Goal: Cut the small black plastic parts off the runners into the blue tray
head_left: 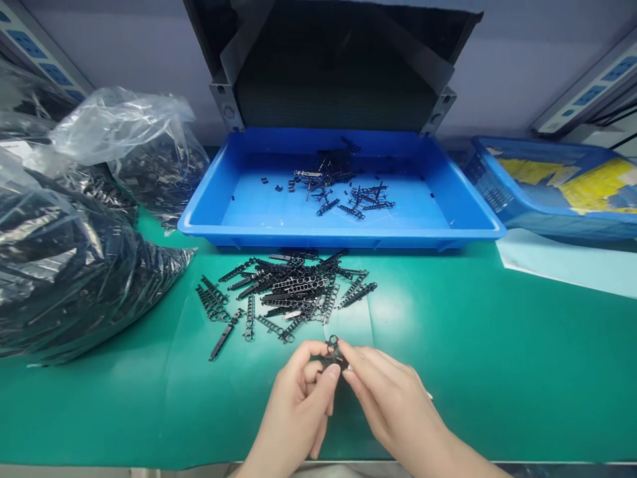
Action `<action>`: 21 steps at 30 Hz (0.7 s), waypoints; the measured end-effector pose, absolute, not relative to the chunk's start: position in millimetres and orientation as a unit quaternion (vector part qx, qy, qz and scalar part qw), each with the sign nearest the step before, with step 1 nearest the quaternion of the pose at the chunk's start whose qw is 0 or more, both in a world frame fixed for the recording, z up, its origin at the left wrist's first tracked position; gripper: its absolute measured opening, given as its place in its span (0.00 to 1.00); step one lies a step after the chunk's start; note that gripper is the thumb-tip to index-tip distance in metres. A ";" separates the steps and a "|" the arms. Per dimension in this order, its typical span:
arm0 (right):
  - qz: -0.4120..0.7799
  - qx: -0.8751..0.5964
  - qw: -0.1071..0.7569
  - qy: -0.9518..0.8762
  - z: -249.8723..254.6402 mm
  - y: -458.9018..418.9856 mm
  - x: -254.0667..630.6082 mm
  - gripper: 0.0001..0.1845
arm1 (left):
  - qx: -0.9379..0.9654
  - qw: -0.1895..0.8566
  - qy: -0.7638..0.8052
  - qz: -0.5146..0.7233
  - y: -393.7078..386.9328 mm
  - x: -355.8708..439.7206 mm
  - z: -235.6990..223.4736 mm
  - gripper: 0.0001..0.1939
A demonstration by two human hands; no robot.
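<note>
Bench log, head view. My left grip (293,405) and right grip (393,392) are both closed narrow on one small black plastic link (332,352), thumb and forefinger of each hand pinching it from either side. I hold it up near the front of the green bench mat (497,352). One ring end shows at the top; my fingers hide the rest of its shape.

A loose heap of black plastic ladder strips (283,292) lies on the mat just beyond my hands, with neither grip touching it. The strips cross and overlap at the centre, and a few lie apart at the near edge.

Past the heap sits a shallow blue plastic tray (338,240), its front rim close to the far strips. Inside is a smaller scatter of black plastic pieces (338,189), with a few tiny bits lying apart. On my left, clear plastic bags (64,265) packed with black parts rest on the bench, well apart from my hands. On my right, a second blue tray (542,212) holds yellow-marked paper, and a pale blue sheet (562,265) lies in front of it.
</note>
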State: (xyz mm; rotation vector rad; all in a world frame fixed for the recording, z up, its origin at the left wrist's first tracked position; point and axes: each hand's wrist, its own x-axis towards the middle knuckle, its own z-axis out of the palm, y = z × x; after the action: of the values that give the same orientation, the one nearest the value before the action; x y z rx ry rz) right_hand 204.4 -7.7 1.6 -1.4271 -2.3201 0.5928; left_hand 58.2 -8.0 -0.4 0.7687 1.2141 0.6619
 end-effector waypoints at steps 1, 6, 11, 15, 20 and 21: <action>0.185 -0.508 0.184 -0.821 1.3 -5.9 204.5 0.20 | 0.342 0.702 0.549 0.298 -8.5 58.1 0.2 0.13; 0.150 -0.562 0.146 -0.800 4.2 25.5 220.4 0.18 | 0.334 0.698 0.561 0.295 -10.0 56.5 -0.6 0.13; 0.159 -0.626 0.082 -0.759 0.6 71.2 244.0 0.13 | 0.340 0.689 0.543 0.339 -11.5 54.7 -5.2 0.10; 0.183 -0.617 0.078 -0.761 -2.7 80.1 248.2 0.08 | 0.324 0.706 0.525 0.349 -10.0 53.3 -6.9 0.12; 0.211 -0.603 0.112 -0.761 4.9 57.4 245.2 0.05 | 0.307 0.709 0.538 0.337 -2.6 55.0 -7.5 0.18; 0.222 -0.591 0.124 -0.765 6.6 50.6 243.3 0.04 | 0.312 0.713 0.543 0.316 -1.1 56.3 -7.9 0.18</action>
State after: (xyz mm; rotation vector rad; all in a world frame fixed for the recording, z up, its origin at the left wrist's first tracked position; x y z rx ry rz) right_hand 243.3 50.6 6.6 -1.7239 -2.2318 0.6486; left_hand 56.3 -1.1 -7.9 0.6912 1.2031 0.7010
